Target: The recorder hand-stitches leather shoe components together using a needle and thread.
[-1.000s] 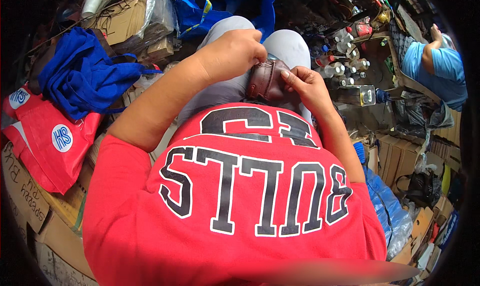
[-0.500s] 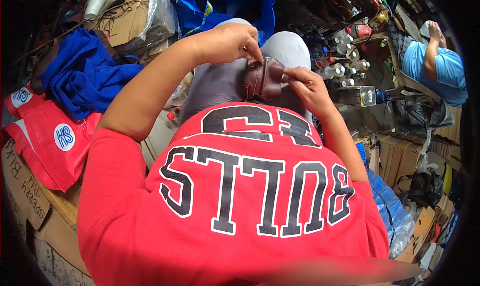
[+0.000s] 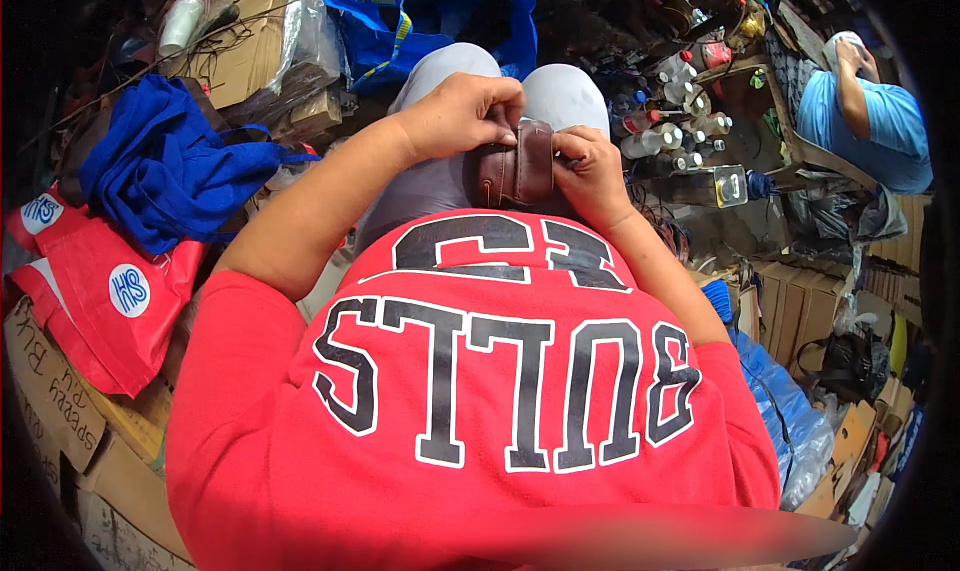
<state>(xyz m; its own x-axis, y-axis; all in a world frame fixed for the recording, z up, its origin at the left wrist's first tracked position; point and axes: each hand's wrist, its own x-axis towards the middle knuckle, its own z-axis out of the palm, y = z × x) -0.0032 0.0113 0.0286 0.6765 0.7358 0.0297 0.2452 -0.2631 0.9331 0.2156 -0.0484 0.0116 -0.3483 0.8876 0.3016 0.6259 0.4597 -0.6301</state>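
Observation:
A dark brown leather piece (image 3: 533, 171) with a raised stitched seam rests over my lap, between my knees and my red shirt. I cannot tell what kind of article it is. My left hand (image 3: 466, 116) is bent over its upper left edge, thumb and fingers pinched together at the leather. At its right side my right hand (image 3: 592, 176) grips the edge between thumb and curled fingers. Any small tool or thread in either pinch is too fine to make out. Grey trousers (image 3: 410, 186) show beneath the leather.
A blue bag (image 3: 440, 21) lies beyond my knees. Blue cloth (image 3: 180, 161) and a red bag (image 3: 120, 291) are at the left. Several bottles (image 3: 680, 121) stand to the right, near a co-worker in light blue (image 3: 870, 121). Cardboard (image 3: 800, 301) and blue plastic (image 3: 770, 401) lie at the lower right.
My left hand has come down slightly, closer against the leather. The leather piece has turned a little, and my right hand has shifted slightly left with it.

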